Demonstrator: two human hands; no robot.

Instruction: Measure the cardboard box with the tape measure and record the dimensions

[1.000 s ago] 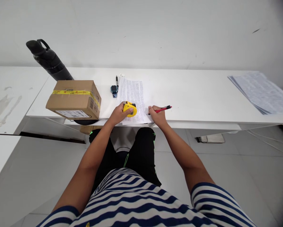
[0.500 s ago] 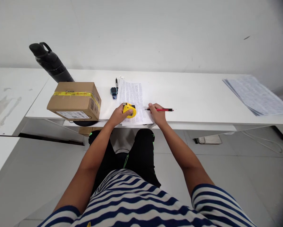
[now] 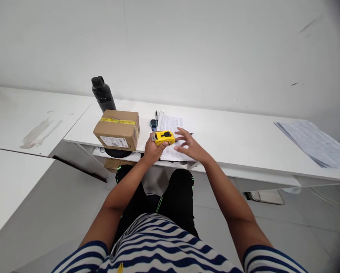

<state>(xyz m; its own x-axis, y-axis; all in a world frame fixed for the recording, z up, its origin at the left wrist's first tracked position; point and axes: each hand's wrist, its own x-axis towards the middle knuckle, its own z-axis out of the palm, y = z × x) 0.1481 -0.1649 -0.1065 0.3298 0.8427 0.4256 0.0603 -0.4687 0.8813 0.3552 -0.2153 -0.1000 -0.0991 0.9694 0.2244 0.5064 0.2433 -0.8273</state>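
the person wears a short-sleeved shirt (image 3: 158, 246) with horizontal navy and white stripes, the sleeves ending above the elbows and leaving both forearms bare. a small yellow mark sits on the shirt front near the lower edge of the view. the trousers (image 3: 170, 197) are black with thin bright green lines along the seams. no rings or watch show on the left hand (image 3: 153, 149) or right hand (image 3: 188, 148).

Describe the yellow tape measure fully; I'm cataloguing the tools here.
The tape measure is a compact yellow case, plastic by its look, with a black patch on its upper face and a small metal tab at its left end. The left hand holds it lifted, just above the printed sheet. No blade shows drawn out.
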